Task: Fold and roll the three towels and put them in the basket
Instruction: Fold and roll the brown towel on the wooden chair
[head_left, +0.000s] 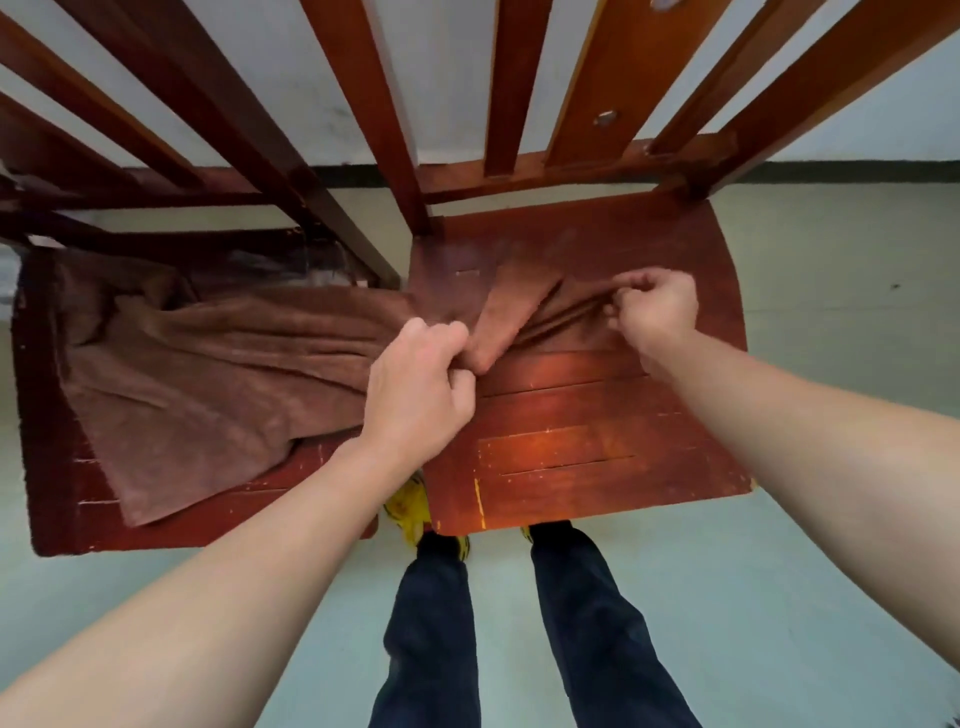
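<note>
Brown terry towel (218, 364) across two red-brown wooden chairs set side by side: most of it lying rumpled on the left chair seat (49, 467), one end stretched over the gap onto the right chair seat (571, 452). That end bunched into tight creases between the two hands, with a triangular flap (511, 306) turned up and lying flat on the seat between them. Left hand (415, 389) closed on the towel at the inner edge of the right seat, fingers curled under, thumb and forefinger pinching a gather of cloth just beside the flap's lower tip. Right hand (657, 312) further back and to the right, knuckles up, fingertips pinching a stretched ridge of the same towel; cloth taut between both grips. Both forearms bare, reaching in from the lower corners. Front half of the right seat bare, slatted, scratched, glossy under the light. Slatted chair backs (379, 104) rising toward the camera, pale wall (452, 78) and dark skirting strip behind. Below the seats, pale greenish floor (727, 597), two legs in dark trousers (431, 623), yellow footwear (410, 506) showing at the gap between the seats.
</note>
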